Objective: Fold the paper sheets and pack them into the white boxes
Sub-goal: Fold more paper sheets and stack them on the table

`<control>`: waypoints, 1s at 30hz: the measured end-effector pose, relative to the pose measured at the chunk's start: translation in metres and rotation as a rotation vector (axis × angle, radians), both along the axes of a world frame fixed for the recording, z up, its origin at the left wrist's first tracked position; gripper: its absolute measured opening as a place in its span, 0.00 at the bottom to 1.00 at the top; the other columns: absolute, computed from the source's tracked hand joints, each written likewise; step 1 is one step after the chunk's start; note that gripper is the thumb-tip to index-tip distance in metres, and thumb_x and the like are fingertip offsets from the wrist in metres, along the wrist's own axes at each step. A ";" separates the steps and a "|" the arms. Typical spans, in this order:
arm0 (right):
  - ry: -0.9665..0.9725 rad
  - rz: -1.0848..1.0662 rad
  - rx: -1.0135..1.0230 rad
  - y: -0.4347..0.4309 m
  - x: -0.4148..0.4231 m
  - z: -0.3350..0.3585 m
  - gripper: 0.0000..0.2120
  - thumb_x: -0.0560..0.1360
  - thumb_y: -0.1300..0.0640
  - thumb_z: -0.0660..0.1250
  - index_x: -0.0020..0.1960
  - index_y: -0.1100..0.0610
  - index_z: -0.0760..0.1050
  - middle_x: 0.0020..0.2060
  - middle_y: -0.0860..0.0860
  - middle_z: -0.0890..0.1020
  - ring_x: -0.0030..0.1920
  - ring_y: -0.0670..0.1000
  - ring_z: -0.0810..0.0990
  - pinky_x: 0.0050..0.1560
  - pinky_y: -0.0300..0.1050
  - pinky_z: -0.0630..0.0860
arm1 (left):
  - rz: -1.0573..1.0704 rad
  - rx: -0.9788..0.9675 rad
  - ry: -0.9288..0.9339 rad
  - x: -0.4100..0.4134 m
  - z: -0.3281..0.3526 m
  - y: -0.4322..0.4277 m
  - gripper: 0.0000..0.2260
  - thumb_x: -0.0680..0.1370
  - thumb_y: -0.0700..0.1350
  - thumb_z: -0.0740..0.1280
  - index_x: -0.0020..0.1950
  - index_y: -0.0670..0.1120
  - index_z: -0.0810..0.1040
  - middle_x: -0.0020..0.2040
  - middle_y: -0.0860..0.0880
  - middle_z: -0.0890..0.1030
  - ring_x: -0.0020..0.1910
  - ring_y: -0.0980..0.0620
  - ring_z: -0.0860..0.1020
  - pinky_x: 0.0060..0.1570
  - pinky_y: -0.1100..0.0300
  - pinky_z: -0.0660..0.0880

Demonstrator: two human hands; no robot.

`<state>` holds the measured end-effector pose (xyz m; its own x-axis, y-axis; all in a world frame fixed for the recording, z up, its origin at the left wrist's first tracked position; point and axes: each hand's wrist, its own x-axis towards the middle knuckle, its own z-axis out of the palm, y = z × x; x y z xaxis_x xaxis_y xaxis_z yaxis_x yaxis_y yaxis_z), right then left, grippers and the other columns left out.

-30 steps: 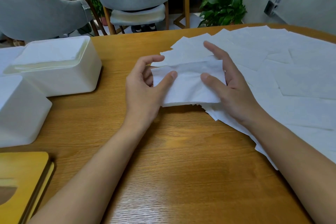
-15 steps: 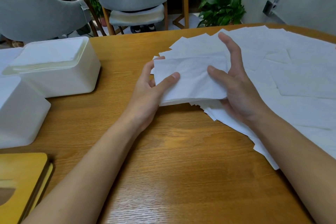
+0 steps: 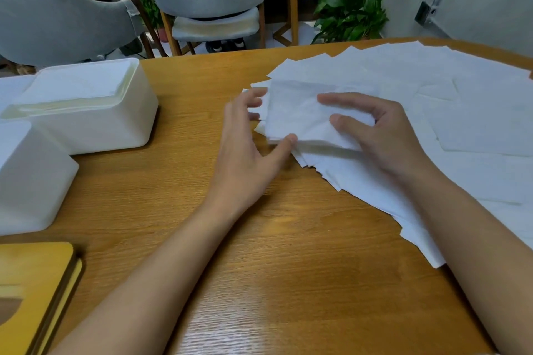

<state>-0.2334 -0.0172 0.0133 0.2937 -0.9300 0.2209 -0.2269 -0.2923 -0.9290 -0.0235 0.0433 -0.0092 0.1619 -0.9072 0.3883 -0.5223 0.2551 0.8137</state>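
Tabletop [image 3: 259,239]: wood, carries everything.
Loose paper sheets [image 3: 476,112]: wide fan across right half.
Rear white box [image 3: 95,130]: left side, open, stack showing inside.
Near white box [image 3: 28,176]: just in front of it, inside hidden.
Folded sheet [image 3: 297,115]: on fan's left edge, between hands.
Right hand [image 3: 386,135]: grip curled, thumb and forefinger seem to pinch sheet's top.
Left hand [image 3: 245,153]: grip spread, thumb tip touching sheet's near corner.
Step, as judged: finishing fold.
Next move needs: crease flattened, firm hold, carry left, lay square on rear box stack.
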 end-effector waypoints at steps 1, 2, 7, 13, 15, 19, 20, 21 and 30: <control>0.008 -0.039 -0.024 -0.003 -0.002 0.000 0.15 0.80 0.64 0.69 0.62 0.48 0.85 0.60 0.38 0.85 0.64 0.33 0.78 0.59 0.23 0.69 | -0.024 -0.051 -0.105 -0.001 -0.002 0.000 0.25 0.77 0.46 0.77 0.70 0.52 0.73 0.65 0.54 0.73 0.63 0.56 0.75 0.58 0.66 0.72; 0.016 -0.075 -0.044 -0.005 -0.004 0.000 0.15 0.80 0.64 0.69 0.62 0.48 0.85 0.60 0.38 0.85 0.64 0.33 0.77 0.61 0.23 0.68 | -0.090 -0.085 -0.185 -0.001 -0.005 0.000 0.20 0.76 0.44 0.77 0.66 0.51 0.77 0.63 0.53 0.75 0.62 0.55 0.76 0.58 0.65 0.72; 0.029 -0.145 -0.060 -0.011 -0.006 -0.003 0.15 0.80 0.63 0.69 0.61 0.48 0.85 0.61 0.38 0.84 0.65 0.31 0.76 0.61 0.21 0.67 | -0.464 -0.076 -0.474 -0.015 -0.020 0.001 0.13 0.82 0.46 0.72 0.67 0.50 0.83 0.61 0.51 0.76 0.54 0.51 0.75 0.59 0.51 0.75; 0.036 -0.085 -0.052 -0.011 -0.001 -0.007 0.16 0.80 0.64 0.69 0.61 0.49 0.85 0.60 0.38 0.84 0.64 0.32 0.77 0.61 0.22 0.68 | -0.419 -0.090 -0.466 -0.020 -0.025 -0.005 0.09 0.81 0.47 0.73 0.61 0.51 0.87 0.54 0.52 0.79 0.53 0.53 0.76 0.54 0.49 0.77; 0.033 -0.076 -0.049 -0.011 0.000 -0.007 0.16 0.80 0.65 0.69 0.61 0.49 0.85 0.60 0.39 0.85 0.64 0.34 0.77 0.62 0.24 0.69 | -0.403 -0.108 -0.458 -0.021 -0.025 -0.005 0.06 0.81 0.46 0.73 0.57 0.49 0.88 0.52 0.52 0.80 0.53 0.52 0.78 0.52 0.49 0.77; 0.029 -0.062 -0.047 -0.011 -0.001 -0.007 0.16 0.80 0.65 0.69 0.61 0.49 0.85 0.60 0.39 0.85 0.64 0.33 0.78 0.62 0.24 0.69 | -0.390 -0.160 -0.499 -0.020 -0.024 -0.005 0.04 0.82 0.44 0.72 0.54 0.47 0.86 0.51 0.52 0.80 0.53 0.49 0.79 0.50 0.48 0.78; 0.036 -0.059 -0.049 -0.010 -0.001 -0.006 0.16 0.80 0.65 0.69 0.62 0.49 0.85 0.60 0.39 0.85 0.64 0.33 0.78 0.61 0.24 0.69 | -0.392 -0.170 -0.512 -0.018 -0.024 -0.006 0.04 0.82 0.44 0.71 0.54 0.47 0.86 0.51 0.52 0.80 0.54 0.49 0.79 0.50 0.48 0.78; 0.037 -0.056 -0.051 -0.009 -0.001 -0.006 0.16 0.80 0.65 0.69 0.62 0.50 0.85 0.60 0.39 0.85 0.63 0.33 0.78 0.61 0.24 0.69 | -0.395 -0.169 -0.521 -0.015 -0.024 -0.006 0.04 0.82 0.43 0.71 0.54 0.46 0.86 0.52 0.51 0.80 0.54 0.49 0.79 0.50 0.48 0.78; 0.041 -0.023 -0.026 -0.005 0.000 -0.004 0.15 0.81 0.63 0.69 0.61 0.47 0.85 0.59 0.37 0.85 0.64 0.35 0.78 0.64 0.27 0.70 | -0.329 0.089 -0.139 0.003 -0.004 0.001 0.03 0.81 0.41 0.71 0.49 0.49 0.81 0.46 0.49 0.84 0.42 0.52 0.80 0.44 0.55 0.76</control>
<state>-0.2336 -0.0222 0.0091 0.2812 -0.9309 0.2332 -0.2717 -0.3103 -0.9110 -0.0205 0.0444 -0.0135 -0.1928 -0.9330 0.3037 -0.5312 0.3595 0.7672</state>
